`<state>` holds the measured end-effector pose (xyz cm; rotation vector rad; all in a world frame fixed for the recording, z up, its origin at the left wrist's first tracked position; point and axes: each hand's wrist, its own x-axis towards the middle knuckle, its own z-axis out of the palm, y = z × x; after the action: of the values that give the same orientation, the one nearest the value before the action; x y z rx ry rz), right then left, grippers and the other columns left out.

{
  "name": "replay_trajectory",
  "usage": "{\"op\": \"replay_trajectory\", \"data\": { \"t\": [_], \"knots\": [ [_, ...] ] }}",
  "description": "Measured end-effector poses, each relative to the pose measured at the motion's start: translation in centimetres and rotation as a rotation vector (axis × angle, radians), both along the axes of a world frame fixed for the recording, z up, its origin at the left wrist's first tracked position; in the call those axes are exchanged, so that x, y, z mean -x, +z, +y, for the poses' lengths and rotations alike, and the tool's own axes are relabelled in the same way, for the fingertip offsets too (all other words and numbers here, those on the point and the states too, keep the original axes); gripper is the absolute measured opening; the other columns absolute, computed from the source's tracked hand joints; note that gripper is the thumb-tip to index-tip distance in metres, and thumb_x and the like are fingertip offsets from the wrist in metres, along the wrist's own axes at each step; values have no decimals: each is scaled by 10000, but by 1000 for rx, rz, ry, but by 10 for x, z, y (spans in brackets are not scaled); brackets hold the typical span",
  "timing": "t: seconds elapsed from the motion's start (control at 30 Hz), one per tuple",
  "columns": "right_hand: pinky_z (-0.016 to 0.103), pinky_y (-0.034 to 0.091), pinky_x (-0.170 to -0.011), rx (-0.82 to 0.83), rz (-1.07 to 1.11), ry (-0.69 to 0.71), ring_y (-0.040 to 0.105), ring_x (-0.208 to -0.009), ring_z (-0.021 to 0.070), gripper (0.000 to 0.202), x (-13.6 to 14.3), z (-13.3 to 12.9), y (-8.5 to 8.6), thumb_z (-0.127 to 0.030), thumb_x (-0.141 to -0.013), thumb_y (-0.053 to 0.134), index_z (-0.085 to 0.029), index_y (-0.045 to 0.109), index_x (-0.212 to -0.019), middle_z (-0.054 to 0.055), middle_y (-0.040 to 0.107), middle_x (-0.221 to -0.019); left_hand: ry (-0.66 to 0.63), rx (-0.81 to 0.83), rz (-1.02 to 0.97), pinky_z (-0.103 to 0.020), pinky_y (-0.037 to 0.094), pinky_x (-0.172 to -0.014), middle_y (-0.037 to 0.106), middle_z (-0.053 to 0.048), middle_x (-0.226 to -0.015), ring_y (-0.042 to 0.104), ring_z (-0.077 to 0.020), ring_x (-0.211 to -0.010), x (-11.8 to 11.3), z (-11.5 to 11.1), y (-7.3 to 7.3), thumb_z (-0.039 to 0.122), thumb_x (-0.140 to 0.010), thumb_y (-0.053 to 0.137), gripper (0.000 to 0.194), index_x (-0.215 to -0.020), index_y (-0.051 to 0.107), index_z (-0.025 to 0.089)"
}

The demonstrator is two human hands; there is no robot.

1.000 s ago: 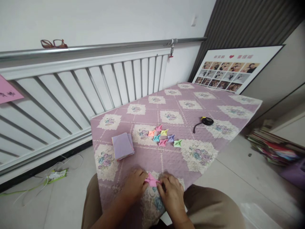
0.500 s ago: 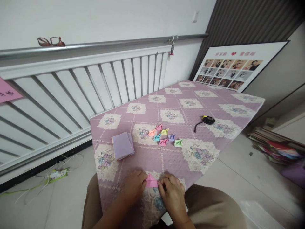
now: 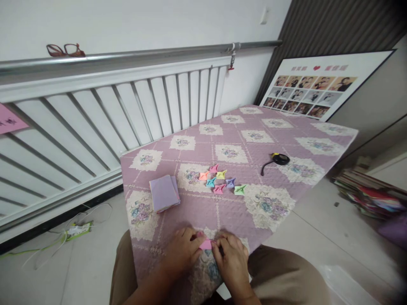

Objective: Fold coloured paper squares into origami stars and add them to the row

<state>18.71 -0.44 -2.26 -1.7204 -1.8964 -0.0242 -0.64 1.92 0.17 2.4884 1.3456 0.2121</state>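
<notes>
Head view, bottom centre: what's held?

"Folded pink paper (image 3: 206, 244); left hand (image 3: 183, 250) and right hand (image 3: 232, 257) pinch its opposite ends; likely light, thin, crisp at the folds, easily creased; best gripped by the ends, gently."

"Any containers?"

"None I can make out; farther up, left of centre, a square paper stack (image 3: 164, 193); mid-frame, small folded papers (image 3: 218, 189); right of those, a black tape measure (image 3: 281, 159)."

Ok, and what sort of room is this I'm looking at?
Probably a room in a home, though I can't be certain: there's a white radiator along the wall, a flowered tablecloth and a large photo board at its far end.
</notes>
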Motion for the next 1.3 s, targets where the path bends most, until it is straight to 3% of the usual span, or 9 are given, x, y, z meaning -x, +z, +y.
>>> {"op": "replay_trajectory", "data": {
  "t": [0.23,0.37,0.47,0.6,0.73,0.97,1.1,1.17,1.3],
  "knots": [
    [386,356,-736,16,-14,-2,581,-808,257,347,0,-1,-2,-410,-961,437,-234,599,-709,68,664,-854,19,-34,83,-403,436,-884,558,-58,-1195,511,-249,-1032,-5,-2,-2,319,-940,548,301,-1239,576,302],
    [391,365,-743,29,-2,-5,587,-810,254,372,-1,0,-3,-433,-970,422,-237,603,-711,64,668,-851,23,-46,95,-415,420,-916,551,-68,-1255,499,-261,-1088,-4,-5,-1,324,-952,523,329,-1279,561,305],
    [401,392,-776,-18,44,5,610,-867,257,339,-3,-1,-3,-432,-980,410,-238,644,-830,70,689,-917,24,-43,92,-424,412,-927,527,-64,-1324,487,-274,-1122,-3,-7,1,356,-945,530,370,-1313,538,321],
    [411,427,-865,-99,55,143,630,-973,245,261,1,-9,-2,-322,-985,423,-241,659,-1061,73,711,-1027,16,-26,83,-439,401,-945,516,-62,-1352,473,-286,-1151,-2,-7,2,374,-944,523,390,-1331,522,326],
    [378,469,-888,-102,1,335,654,-987,212,285,12,-17,-5,-210,-960,431,-256,659,-1125,37,730,-1055,11,-1,77,-451,393,-966,510,-75,-1361,465,-293,-1173,-1,-7,3,349,-951,504,413,-1362,492,314],
    [381,496,-902,-143,-43,349,665,-1005,217,304,13,-15,-12,-140,-933,424,-214,661,-1109,59,727,-1064,46,55,-161,-425,371,-1042,513,-69,-1359,454,-252,-1217,11,-7,-1,169,-841,548,566,-1389,441,258],
    [383,503,-896,-118,-40,348,667,-1001,220,294,13,-15,-11,-143,-930,439,-219,658,-1111,57,726,-1061,279,49,-343,-411,408,-986,609,-76,-1158,528,-232,-1103,13,-11,-6,130,-834,530,259,-1069,615,201],
    [385,507,-894,-110,-35,346,668,-1000,223,292,14,-16,-11,-150,-932,437,-217,661,-1107,56,726,-1059,344,53,-360,-415,413,-947,621,-59,-1076,544,-231,-1049,9,-12,-6,140,-840,548,126,-912,628,203],
    [388,510,-890,-104,-30,345,667,-1009,229,289,14,-16,-12,-156,-927,446,-217,666,-1104,52,729,-1066,411,51,-324,-417,396,-914,614,-46,-1022,541,-231,-1006,-1,-14,-2,139,-825,584,72,-806,619,199]
  ]
}}
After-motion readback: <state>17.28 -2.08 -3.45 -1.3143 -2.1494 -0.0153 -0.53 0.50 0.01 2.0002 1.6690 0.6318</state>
